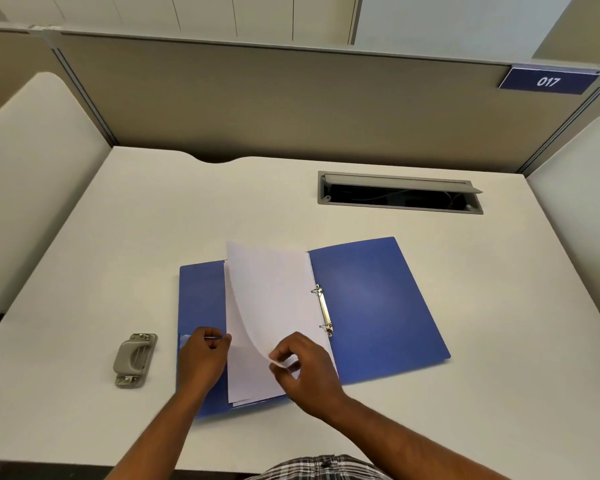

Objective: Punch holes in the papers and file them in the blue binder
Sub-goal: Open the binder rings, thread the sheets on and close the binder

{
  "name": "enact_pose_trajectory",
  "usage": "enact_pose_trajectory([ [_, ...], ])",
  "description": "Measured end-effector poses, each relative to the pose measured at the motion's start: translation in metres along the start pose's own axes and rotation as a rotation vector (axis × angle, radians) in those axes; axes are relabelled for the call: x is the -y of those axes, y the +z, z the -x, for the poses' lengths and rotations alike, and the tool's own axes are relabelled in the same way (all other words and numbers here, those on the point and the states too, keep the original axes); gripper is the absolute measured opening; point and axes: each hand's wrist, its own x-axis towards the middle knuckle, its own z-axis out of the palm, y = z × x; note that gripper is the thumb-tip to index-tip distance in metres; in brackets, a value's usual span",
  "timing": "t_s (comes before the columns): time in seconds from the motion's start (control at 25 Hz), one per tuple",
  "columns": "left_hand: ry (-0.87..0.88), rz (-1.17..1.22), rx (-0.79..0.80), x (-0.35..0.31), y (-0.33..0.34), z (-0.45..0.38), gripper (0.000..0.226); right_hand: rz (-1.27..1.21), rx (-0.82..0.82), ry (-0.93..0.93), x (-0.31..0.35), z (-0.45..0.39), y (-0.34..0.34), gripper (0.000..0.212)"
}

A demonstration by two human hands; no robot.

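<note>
The blue binder lies open on the white desk, its metal ring mechanism along the spine. A stack of white papers rests on the left flap, right edge by the rings. My right hand pinches the near corner of the top sheet, which curls upward away from the stack. My left hand is closed, knuckles down, at the left edge of the stack on the blue cover, fingertips touching the paper edge. The grey hole punch sits on the desk left of the binder, apart from both hands.
An open grey cable tray is recessed in the desk at the back right. Beige partition walls enclose the desk on three sides, with a blue "017" sign at top right. The white desk extends around the binder.
</note>
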Motion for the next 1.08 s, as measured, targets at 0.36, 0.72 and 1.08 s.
enact_pose_trajectory([
  [0.36, 0.024, -0.089, -0.062, 0.006, -0.01, -0.001, 0.011, 0.282, 0.286, 0.067, -0.014, -0.003, 0.011, 0.063],
  [0.72, -0.024, -0.123, -0.217, 0.02, -0.028, -0.015, 0.066, 0.382, -0.251, 0.322, -0.067, -0.016, -0.042, 0.02],
  [1.08, 0.115, -0.259, 0.064, 0.011, 0.015, 0.008, 0.047, 0.455, -0.173, 0.401, -0.077, 0.005, -0.03, 0.044],
])
